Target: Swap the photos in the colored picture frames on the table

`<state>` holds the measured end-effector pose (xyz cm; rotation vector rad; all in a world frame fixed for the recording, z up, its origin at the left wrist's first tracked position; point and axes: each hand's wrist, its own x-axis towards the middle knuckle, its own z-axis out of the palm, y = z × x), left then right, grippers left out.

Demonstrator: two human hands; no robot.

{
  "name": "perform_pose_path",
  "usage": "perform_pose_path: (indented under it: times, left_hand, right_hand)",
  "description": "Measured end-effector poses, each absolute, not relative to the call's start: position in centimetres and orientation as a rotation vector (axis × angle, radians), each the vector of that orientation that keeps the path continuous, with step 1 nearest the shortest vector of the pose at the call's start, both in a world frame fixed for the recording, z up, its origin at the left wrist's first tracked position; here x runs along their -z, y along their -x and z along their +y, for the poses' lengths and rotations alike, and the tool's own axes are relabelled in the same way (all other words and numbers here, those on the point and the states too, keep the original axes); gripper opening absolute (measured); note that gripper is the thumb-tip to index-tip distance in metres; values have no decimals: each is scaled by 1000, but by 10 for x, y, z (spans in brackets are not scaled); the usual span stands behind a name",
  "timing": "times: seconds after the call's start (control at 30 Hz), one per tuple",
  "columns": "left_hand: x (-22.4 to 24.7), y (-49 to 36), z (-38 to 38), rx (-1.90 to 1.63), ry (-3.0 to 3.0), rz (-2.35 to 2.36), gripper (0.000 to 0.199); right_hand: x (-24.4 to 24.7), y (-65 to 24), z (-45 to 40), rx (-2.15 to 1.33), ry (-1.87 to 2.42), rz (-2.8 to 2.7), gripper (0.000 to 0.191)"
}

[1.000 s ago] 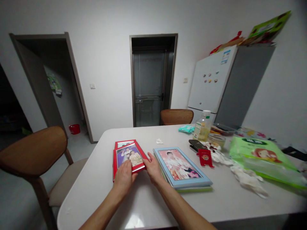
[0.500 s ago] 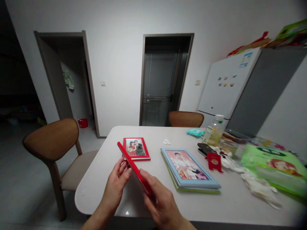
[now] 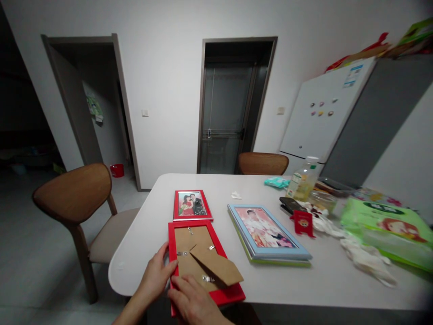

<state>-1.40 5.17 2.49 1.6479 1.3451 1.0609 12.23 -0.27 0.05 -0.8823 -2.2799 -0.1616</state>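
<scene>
A red photo frame [image 3: 215, 240] is turned back side up at the near edge of the table, showing its brown backing board [image 3: 185, 266], metal clips and a partly raised stand flap [image 3: 218, 266]. My left hand [image 3: 156, 273] grips its left side, thumb on the red border. Closed over the near left part is my right hand [image 3: 194, 300], its fingers on the border and board. Just beyond lies a second red photo frame [image 3: 192, 205], picture up, showing two people.
Right of the frames is a stack topped by a light-blue photo frame [image 3: 270, 232]. Farther right are a bottle [image 3: 302, 180], a dark wallet-like item [image 3: 290, 205], a red packet [image 3: 303, 222], crumpled tissues [image 3: 368, 262] and a green tissue pack [image 3: 385, 225]. A chair [image 3: 74, 194] stands left.
The red photo frame, held edge-on above the table before, has been turned and lowered so its back faces up. My right hand has shifted left to its near left part.
</scene>
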Motion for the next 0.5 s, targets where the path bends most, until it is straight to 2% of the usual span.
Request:
perform_pose_path:
  times: [0.2,0.37,0.4,0.5]
  left_hand:
    - [-24,15,59,-882,-1930,1550,45]
    - [-26,13,58,-881,-1927,1594,46]
    - [-26,12,57,-875,-1926,1591,46]
    - [-26,10,49,-853,-1937,1594,53]
  right_hand:
    - [3,-107,6,161,992,-2280,15]
    - [-41,-125,-4,-94,943,-2328,39]
    - [-53,-134,-5,-109,961,-2324,38]
    - [-77,-164,-3,-99,1260,-2234,19]
